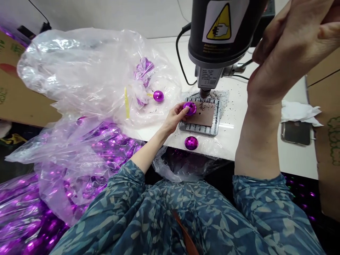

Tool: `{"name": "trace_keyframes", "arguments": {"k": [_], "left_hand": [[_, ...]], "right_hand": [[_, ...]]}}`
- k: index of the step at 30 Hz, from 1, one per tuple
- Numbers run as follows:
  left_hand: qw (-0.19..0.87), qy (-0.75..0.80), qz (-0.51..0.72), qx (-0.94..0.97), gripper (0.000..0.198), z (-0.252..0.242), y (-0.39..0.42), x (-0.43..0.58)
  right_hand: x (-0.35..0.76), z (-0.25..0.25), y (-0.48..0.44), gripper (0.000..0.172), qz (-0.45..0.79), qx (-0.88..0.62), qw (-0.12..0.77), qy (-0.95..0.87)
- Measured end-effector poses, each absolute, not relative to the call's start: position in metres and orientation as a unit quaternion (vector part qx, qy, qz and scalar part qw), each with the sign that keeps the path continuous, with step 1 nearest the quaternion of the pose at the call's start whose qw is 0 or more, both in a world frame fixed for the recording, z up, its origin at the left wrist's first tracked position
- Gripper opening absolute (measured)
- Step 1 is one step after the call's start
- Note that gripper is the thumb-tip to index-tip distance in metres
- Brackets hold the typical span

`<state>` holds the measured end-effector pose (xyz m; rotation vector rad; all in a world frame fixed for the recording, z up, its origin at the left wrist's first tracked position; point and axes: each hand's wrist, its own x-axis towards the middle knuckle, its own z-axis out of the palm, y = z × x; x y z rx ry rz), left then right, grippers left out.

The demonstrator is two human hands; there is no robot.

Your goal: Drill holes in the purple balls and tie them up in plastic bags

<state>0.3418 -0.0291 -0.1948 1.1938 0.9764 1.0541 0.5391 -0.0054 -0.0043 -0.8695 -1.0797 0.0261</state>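
Observation:
Between the fingers and thumb of my left hand [175, 116] is a shiny purple mirrored ball [190, 108]. It is over the left part of a brown board [205, 115] on the slotted metal base [212, 131] of a drill press [223, 32]. The drill's chuck [205, 93] hangs just beyond the ball, apart from it. Raised at the upper right, my right hand [289, 46] is closed around the drill press lever [247, 63], whose rod runs into it; the grip itself is hidden. A second purple ball [191, 143] lies in front of the base.
Dark shavings scatter around the base. Another purple ball [158, 96] lies by a large clear plastic bag [87, 67]. Bags full of purple balls [106, 141] fill the left. A phone [296, 133] and white tissue [300, 112] lie right; cardboard boxes [328, 124] flank the table.

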Motion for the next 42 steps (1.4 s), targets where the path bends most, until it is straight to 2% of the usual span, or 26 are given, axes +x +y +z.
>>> {"name": "trace_keyframes", "arguments": {"k": [6, 12, 20, 22, 26, 32, 34, 38, 40, 42], "left_hand": [[0.505, 0.433, 0.440, 0.603, 0.049, -0.211, -0.017, 0.353], [0.421, 0.477, 0.385, 0.668, 0.051, -0.201, -0.018, 0.363], [0.309, 0.461, 0.375, 0.743, 0.056, -0.204, -0.024, 0.376], [0.300, 0.461, 0.366, 0.751, 0.054, -0.204, -0.023, 0.379], [0.300, 0.465, 0.356, 0.753, 0.055, -0.205, -0.022, 0.381], [0.294, 0.451, 0.359, 0.763, 0.053, -0.206, -0.024, 0.377], [0.296, 0.450, 0.360, 0.761, 0.052, -0.206, -0.024, 0.377], [0.299, 0.449, 0.365, 0.759, 0.053, -0.208, -0.024, 0.378], [0.302, 0.446, 0.367, 0.758, 0.054, -0.210, -0.024, 0.378], [0.304, 0.442, 0.371, 0.758, 0.053, -0.211, -0.023, 0.378]], "right_hand": [[0.540, -0.002, -0.007, 0.074, 0.008, -0.350, 0.790, -0.503], [0.537, -0.001, -0.013, 0.054, 0.020, -0.380, 0.777, -0.502], [0.540, -0.006, -0.010, 0.050, 0.001, -0.326, 0.796, -0.511], [0.540, -0.007, -0.012, 0.048, 0.007, -0.337, 0.792, -0.509], [0.538, -0.008, -0.013, 0.066, 0.007, -0.333, 0.795, -0.507], [0.535, -0.008, -0.027, 0.078, 0.044, -0.295, 0.798, -0.524], [0.534, -0.008, -0.036, 0.073, 0.052, -0.291, 0.796, -0.528], [0.529, -0.015, -0.051, 0.049, 0.030, -0.295, 0.792, -0.534], [0.526, -0.023, -0.056, 0.048, 0.001, -0.292, 0.796, -0.530], [0.524, -0.031, -0.058, 0.054, -0.027, -0.286, 0.801, -0.525]]}}
